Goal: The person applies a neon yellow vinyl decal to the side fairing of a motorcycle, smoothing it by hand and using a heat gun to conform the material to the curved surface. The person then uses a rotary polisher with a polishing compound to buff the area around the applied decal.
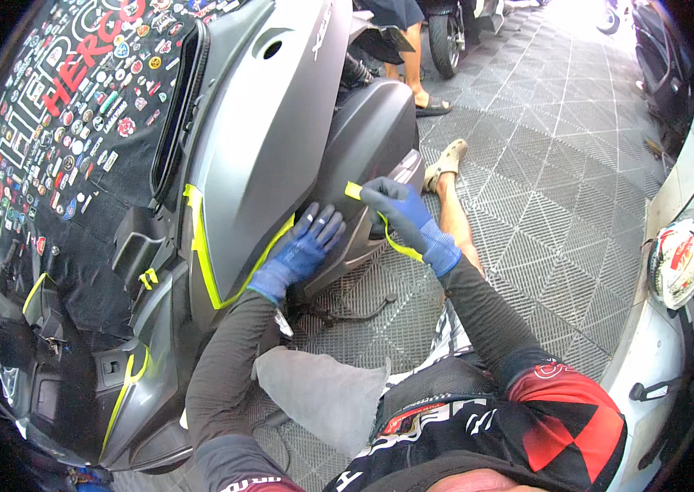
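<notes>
floor (560, 221): it is made of grey ribbed tiles; the ribs change their direction, so i see triangles in the pattern.
light: far ahead of me the floor becomes nearly white from the glare.
grey scooter (261, 131): it covers the floor at my left; the places where it meets the tiles are hidden from me.
beige clog (448, 157): i wear it on my foot, and it rests on the tiles just beside the scooter.
dark sandal (435, 107): another person wears it, flat on the floor, beyond my clog.
black tyre (445, 45): it stands upright on the tiles, farther than the sandal.
</notes>
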The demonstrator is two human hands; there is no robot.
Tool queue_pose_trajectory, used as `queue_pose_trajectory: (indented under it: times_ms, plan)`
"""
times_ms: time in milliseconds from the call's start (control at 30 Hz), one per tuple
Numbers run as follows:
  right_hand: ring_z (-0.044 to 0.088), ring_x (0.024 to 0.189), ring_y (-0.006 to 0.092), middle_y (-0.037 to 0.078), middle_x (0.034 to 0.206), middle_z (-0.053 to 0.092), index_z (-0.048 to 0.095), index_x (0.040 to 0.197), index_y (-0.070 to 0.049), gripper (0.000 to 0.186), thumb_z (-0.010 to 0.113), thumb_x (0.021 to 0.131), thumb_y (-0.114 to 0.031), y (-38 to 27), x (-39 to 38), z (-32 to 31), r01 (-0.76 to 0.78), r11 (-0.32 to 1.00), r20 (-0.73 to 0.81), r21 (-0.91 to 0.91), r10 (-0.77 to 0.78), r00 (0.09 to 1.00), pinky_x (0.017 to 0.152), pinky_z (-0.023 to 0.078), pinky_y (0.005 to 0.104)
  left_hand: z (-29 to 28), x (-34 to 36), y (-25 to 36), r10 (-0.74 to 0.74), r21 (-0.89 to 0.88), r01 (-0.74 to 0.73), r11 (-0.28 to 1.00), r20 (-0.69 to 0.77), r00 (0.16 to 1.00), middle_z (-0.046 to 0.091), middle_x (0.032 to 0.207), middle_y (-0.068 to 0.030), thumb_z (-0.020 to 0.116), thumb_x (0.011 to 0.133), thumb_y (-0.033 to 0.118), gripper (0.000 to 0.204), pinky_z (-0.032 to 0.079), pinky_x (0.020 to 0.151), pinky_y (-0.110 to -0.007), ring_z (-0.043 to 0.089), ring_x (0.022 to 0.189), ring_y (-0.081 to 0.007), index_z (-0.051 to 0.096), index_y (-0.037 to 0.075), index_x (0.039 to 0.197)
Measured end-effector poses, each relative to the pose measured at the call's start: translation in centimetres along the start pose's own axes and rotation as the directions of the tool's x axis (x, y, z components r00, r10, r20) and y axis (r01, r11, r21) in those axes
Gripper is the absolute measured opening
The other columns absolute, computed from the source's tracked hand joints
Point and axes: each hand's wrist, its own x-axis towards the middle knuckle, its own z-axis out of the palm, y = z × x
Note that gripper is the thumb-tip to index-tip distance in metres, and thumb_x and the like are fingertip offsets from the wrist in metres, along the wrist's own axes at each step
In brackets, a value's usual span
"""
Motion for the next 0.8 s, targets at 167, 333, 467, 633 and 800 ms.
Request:
queue_pose_trajectory:
  times_ms: [167, 333, 467, 633, 800]
  plan:
    - [0.053, 0.07, 0.0043, -0.005, 0.082, 0.059, 0.07, 0.105, -0.004, 0.026, 0.068, 0.1, -0.029, -0.2, -0.2, -1.2, 0.029, 0.974, -0.072, -0.224, -0.046, 0.996, 0.063, 0.044, 0.0223, -1.7, -2.9, 0.5, -0.154, -0.526, 0.096, 0.845, -0.068, 0.986, 0.048, 0.154, -0.0108, 0.056, 0.097, 0.027, 0.055, 0.023, 0.127, -0.052, 0.042, 0.147, -0.0296, 0.049, 0.011, 0.149]
    - [0.053, 0.075, 0.004, -0.006, 0.084, 0.061, 0.071, 0.109, -0.002, 0.031, 0.067, 0.1, -0.03, 0.7, -0.8, -0.9, 0.027, 0.959, -0.074, -0.283, -0.049, 0.996, 0.068, 0.042, 0.021, -5.2, -4.2, 0.8, -0.09, -0.823, 0.192, 0.535, 0.17, 0.981, 0.064, 0.128, -0.0098, 0.063, 0.094, 0.024, 0.028, 0.032, 0.123, -0.049, 0.057, 0.128, -0.0293, 0.067, 0.01, 0.119]
    - [0.054, 0.076, 0.0042, -0.005, 0.085, 0.062, 0.071, 0.108, -0.001, 0.029, 0.065, 0.101, -0.028, 1.4, -1.0, 0.1, -0.06, 0.974, 0.015, -0.218, 0.065, 0.998, 0.07, 0.042, 0.0211, -6.5, -2.8, 1.5, -0.118, -0.679, 0.048, 0.732, -0.057, 0.991, 0.068, 0.115, -0.0085, 0.063, 0.092, 0.023, 0.023, 0.039, 0.117, -0.046, 0.063, 0.115, -0.0273, 0.069, 0.01, 0.11]
    - [0.056, 0.081, 0.0049, -0.002, 0.09, 0.063, 0.07, 0.107, -0.001, 0.026, 0.063, 0.103, -0.025, 1.0, -0.7, -0.3, 0.115, 0.944, 0.019, -0.31, -0.115, 0.993, 0.072, 0.043, 0.0217, -3.5, 0.0, -1.4, -0.025, -0.157, -0.008, 0.988, -0.21, 0.977, 0.068, 0.115, -0.0071, 0.061, 0.089, 0.021, 0.025, 0.043, 0.114, -0.043, 0.064, 0.116, -0.0255, 0.069, 0.011, 0.11]
    - [0.062, 0.093, 0.0116, 0.005, 0.106, 0.068, 0.067, 0.12, 0.004, 0.029, 0.054, 0.105, -0.017, -1.5, -1.8, -3.7, 0.242, 0.844, 0.08, -0.479, -0.232, 0.969, 0.082, 0.049, 0.025, -1.2, -3.7, -0.4, 0.018, -0.09, -0.037, 0.995, -0.2, 0.98, 0.065, 0.125, -0.0071, 0.06, 0.087, 0.02, 0.028, 0.043, 0.115, -0.042, 0.06, 0.125, -0.0252, 0.067, 0.011, 0.113]
